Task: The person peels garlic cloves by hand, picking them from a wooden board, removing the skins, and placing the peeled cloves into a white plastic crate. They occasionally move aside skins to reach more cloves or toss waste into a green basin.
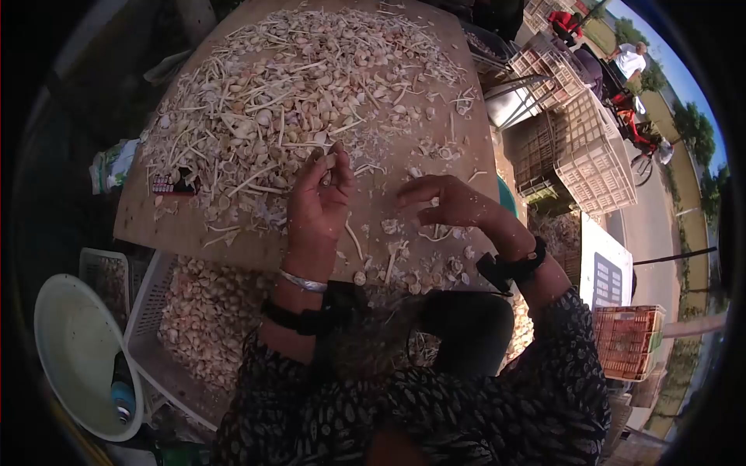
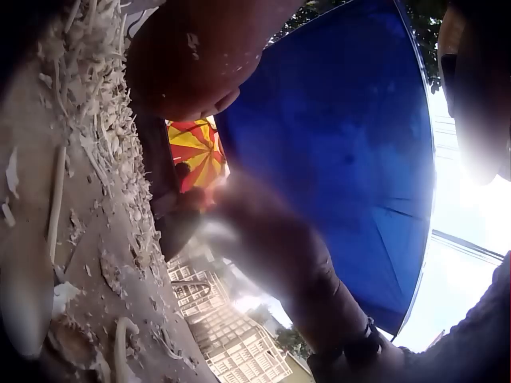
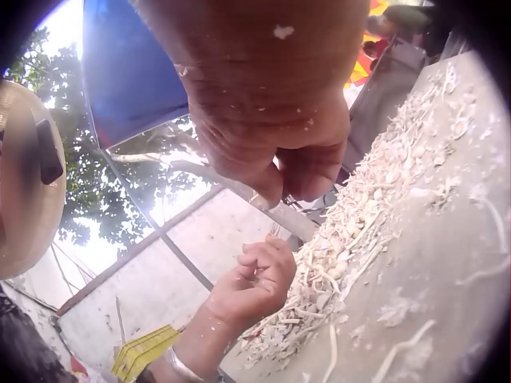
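My left hand (image 1: 317, 203) is over the near edge of a heap of garlic cloves, stalks and skins (image 1: 264, 116) on a wooden board (image 1: 404, 179). Its curled fingers pinch a small pale clove (image 1: 329, 161). To the right, my right hand (image 1: 451, 203) hovers over the board, fingers bent loosely and apart, with a pale bit by the fingertips that I cannot identify. The right wrist view shows the left hand (image 3: 255, 287) with curled fingers, apart from the right hand (image 3: 271, 120). In the left wrist view the right hand (image 2: 271, 239) is blurred.
A crate of garlic cloves (image 1: 206, 326) stands below the board's near left edge, beside a pale green basin (image 1: 74, 357) holding a bottle (image 1: 123, 392). Plastic crates (image 1: 594, 155) are stacked at the right. A red box (image 1: 172, 185) lies at the board's left side.
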{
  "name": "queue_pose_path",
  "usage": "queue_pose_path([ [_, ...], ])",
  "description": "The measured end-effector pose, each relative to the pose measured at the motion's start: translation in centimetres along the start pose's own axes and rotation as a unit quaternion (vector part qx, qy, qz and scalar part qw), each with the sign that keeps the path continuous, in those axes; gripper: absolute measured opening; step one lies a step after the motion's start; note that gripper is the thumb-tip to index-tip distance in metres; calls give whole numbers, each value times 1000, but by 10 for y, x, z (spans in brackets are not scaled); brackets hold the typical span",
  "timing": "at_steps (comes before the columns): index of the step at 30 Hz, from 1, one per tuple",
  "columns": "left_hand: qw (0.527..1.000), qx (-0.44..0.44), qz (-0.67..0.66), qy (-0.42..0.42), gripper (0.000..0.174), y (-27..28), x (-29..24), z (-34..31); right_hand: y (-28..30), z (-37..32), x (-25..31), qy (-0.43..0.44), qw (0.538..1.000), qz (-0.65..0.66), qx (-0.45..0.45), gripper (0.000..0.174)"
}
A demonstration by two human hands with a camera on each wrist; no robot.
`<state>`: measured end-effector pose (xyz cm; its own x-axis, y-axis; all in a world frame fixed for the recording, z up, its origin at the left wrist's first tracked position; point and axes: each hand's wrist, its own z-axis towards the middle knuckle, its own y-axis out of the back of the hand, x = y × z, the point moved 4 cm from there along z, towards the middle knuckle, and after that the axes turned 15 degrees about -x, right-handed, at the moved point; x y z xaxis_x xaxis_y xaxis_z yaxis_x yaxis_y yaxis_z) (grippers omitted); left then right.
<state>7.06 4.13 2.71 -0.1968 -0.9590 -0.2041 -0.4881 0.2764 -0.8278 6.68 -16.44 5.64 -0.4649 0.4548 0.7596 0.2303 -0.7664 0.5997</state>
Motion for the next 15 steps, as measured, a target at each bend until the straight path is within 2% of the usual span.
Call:
queue_pose_path([
  [1,999,-36,-26,-14,13,-6,-1,0,14,14,-16,23,997,-36,-61,24],
  [2,998,-45,-42,-10,16,-7,-1,2,38,34,-52,-133,979,-53,-147,21],
  [3,998,-53,-43,-12,16,6,0,13,61,51,-90,-285,928,-68,-228,20],
  [5,979,137,-110,107,15,19,8,35,81,83,-125,-133,933,-233,-242,19],
  [9,984,108,-55,127,15,22,14,43,40,95,-163,-113,931,-212,-273,19],
  [11,995,-5,-33,98,16,17,22,40,32,100,-154,-26,908,-222,-354,20],
  [12,995,-8,-32,95,16,14,25,39,31,102,-151,25,894,-306,-326,24],
  [13,995,-16,-22,95,15,13,30,36,32,103,-152,24,897,-303,-322,24],
  [15,995,-25,-13,92,15,12,43,31,29,111,-151,64,902,-353,-243,29],
])
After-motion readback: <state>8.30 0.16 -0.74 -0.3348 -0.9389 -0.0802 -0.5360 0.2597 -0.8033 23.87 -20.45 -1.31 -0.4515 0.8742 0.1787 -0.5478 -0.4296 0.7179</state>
